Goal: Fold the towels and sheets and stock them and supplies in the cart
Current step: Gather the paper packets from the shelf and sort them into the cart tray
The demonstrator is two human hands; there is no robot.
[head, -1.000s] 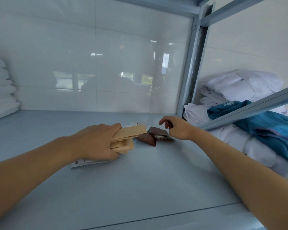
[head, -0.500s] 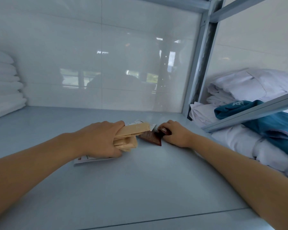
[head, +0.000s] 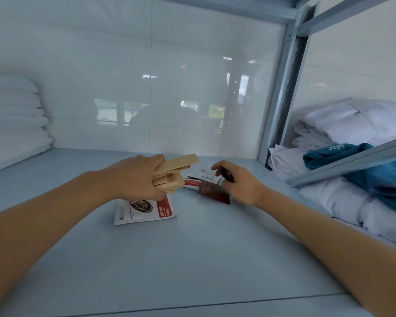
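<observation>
My left hand (head: 135, 179) grips a bundle of tan paper packets (head: 174, 170) just above the pale blue shelf (head: 192, 259). Below it on the shelf lies a white and red sachet (head: 144, 210). My right hand (head: 240, 184) pinches a dark brown sachet (head: 214, 193) whose lower edge rests on the shelf. Another white and red sachet (head: 201, 177) lies between my hands, partly hidden by them.
A stack of folded white towels (head: 14, 120) stands at the left end of the shelf. A metal upright (head: 281, 99) bounds the shelf on the right. Beyond it lie piled white linens (head: 352, 124) and a teal cloth (head: 380, 172). White tiles form the back wall.
My right hand closed on the dark brown sachet and drew it a little toward me. The white and red sachet under my left hand now shows more. My left hand kept its bundle.
</observation>
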